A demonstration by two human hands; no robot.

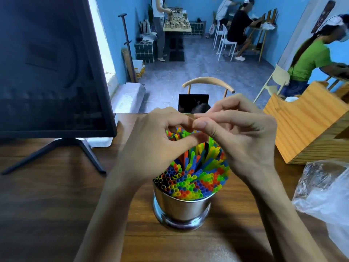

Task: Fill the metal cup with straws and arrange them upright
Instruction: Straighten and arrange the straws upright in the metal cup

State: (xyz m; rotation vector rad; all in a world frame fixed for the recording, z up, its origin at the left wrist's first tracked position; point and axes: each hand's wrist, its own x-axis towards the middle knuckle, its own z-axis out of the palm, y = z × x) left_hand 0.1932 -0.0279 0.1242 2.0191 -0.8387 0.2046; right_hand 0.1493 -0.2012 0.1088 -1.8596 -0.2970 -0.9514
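Observation:
A shiny metal cup (181, 207) stands on the wooden table (56, 205) right in front of me. It is packed with coloured straws (190, 182), their open ends up near the rim. A taller bunch of straws (200, 154) rises from the cup's far side, leaning a little. My left hand (151, 140) and my right hand (245, 140) curl round the top of this bunch from either side. Their fingertips meet above it. The straw tips show between my fingers; the rest of the bunch is hidden by my hands.
A dark monitor (47, 69) on a stand fills the left. A wooden box (309, 125) sits at the right, with a clear plastic bag (326, 195) in front of it. A small black screen (192, 104) stands behind the cup. Several people sit and stand beyond the table.

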